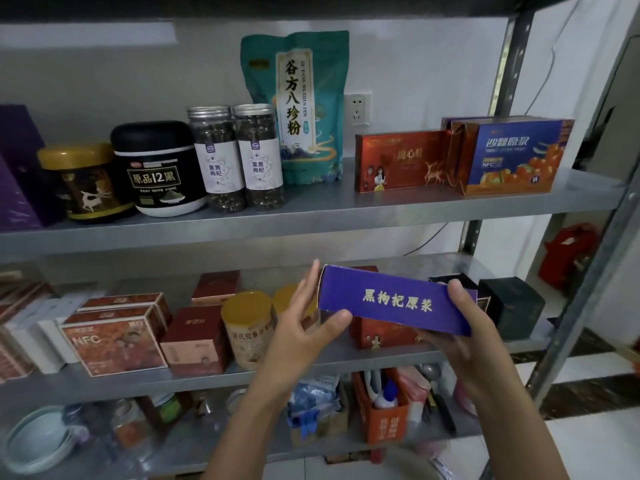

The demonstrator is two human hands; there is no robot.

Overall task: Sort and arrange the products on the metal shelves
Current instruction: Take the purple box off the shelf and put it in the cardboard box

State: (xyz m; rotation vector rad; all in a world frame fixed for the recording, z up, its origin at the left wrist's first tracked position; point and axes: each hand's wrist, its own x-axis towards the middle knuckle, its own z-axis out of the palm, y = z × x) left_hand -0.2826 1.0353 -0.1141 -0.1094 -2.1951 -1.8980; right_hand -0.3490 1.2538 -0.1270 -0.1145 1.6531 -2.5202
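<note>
I hold a long purple box (pixel 394 301) with gold lettering in front of the middle metal shelf (pixel 311 367). My left hand (pixel 304 318) grips its left end, thumb under the front edge and fingers up along the end face. My right hand (pixel 464 322) grips the right end, thumb on top and fingers beneath. The box lies roughly level, tilted a little down to the right. The upper shelf (pixel 311 216) carries a gold-lidded jar (pixel 86 183), a black jar (pixel 159 168), two clear jars (pixel 239 157), a teal pouch (pixel 301 109), a red box (pixel 398 161) and a blue-orange box (pixel 512 157).
The middle shelf bears red boxes (pixel 117 336), a maroon box (pixel 197 337), gold-lidded tins (pixel 247 329) and dark boxes (pixel 509 306). The bottom shelf has bowls (pixel 38 441) and an orange bin (pixel 384 414). A metal upright (pixel 588 282) stands at right. Purple boxes (pixel 17 168) stand far left.
</note>
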